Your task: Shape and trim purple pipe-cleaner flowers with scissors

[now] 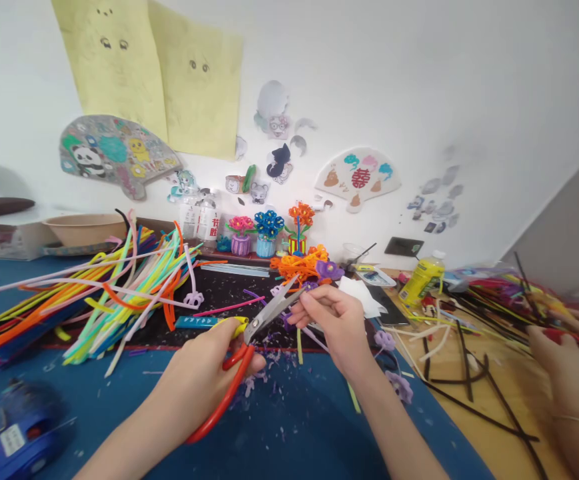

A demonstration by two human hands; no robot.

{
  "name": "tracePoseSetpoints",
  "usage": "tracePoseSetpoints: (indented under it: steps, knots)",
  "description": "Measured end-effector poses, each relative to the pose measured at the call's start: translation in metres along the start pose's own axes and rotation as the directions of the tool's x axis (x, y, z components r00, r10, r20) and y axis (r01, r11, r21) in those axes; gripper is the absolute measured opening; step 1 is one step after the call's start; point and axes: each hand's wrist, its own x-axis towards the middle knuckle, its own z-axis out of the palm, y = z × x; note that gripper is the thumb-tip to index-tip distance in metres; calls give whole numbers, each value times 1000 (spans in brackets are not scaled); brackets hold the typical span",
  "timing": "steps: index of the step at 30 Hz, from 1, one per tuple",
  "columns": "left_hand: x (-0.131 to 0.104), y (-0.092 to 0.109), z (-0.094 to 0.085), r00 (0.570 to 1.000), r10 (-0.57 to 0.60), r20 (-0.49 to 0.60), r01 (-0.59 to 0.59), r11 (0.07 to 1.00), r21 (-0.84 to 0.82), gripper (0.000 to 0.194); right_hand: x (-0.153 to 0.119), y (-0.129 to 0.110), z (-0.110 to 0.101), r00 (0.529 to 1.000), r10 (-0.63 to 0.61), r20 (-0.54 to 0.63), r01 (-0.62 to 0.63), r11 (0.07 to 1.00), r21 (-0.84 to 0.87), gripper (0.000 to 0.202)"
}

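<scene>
My left hand is closed around a pair of scissors with red handles. The scissors' blades are parted and point up toward the fingertips of my right hand. That hand is pinched, and a short yellow-green pipe cleaner hangs straight down from its fingertips; the gripped end is hidden. Just behind the blades lie orange pipe-cleaner flowers and a purple flower. Purple fuzz and clippings are scattered on the blue table mat below.
Bundles of colored pipe cleaners lie to the left, with a blue device in front. Small potted flowers line the wall. To the right are a yellow bottle, black pipe cleaners and another person's hands.
</scene>
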Motion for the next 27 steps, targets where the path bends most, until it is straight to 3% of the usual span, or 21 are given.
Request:
tracePoseSetpoints:
  steps: [12, 27]
  knots:
    - [0, 6, -1, 998, 44, 32, -45, 999, 27, 32, 0, 2, -2, 994, -101, 47, 104, 991, -80, 16]
    - [-1, 6, 2, 996, 83, 23, -84, 996, 26, 40, -5, 2, -4, 962, -269, 57, 268, 876, -400, 17]
